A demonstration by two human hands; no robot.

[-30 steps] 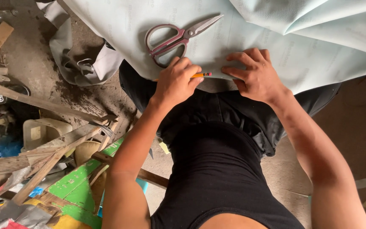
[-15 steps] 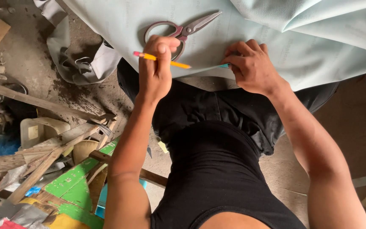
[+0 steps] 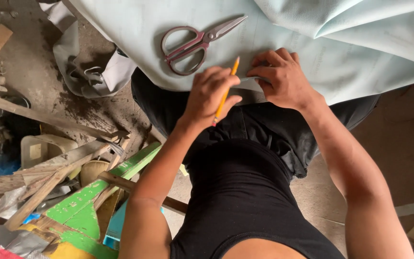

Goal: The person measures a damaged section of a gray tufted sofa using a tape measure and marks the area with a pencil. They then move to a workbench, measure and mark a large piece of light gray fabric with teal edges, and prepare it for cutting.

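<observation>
Head view looks straight down the person's black top and dark trousers to both hands at the near edge of a pale blue-green sheet [image 3: 135, 29] spread over the bench. The left hand [image 3: 210, 96] is closed around a yellow pencil [image 3: 224, 93], pinched between thumb and fingers; the pencil's long axis runs nearly straight away from the body, leaning slightly to the right, with its sharpened tip pointing away onto the sheet and its red end pointing back toward the person. Just beside it, the right hand [image 3: 282, 79] rests on the sheet with its fingers curled and pressed down on the material near the edge, fingertips close to the pencil's tip; whether it pinches the edge cannot be told. A little farther out, scissors [image 3: 197, 42] with dull red handles lie flat on the sheet, loops toward the left hand, closed blades pointing up and to the right. Beyond them a loose fold of the same material lies across the far right. Down on the left, the floor holds wood scraps, green-painted boards and grey offcuts.
</observation>
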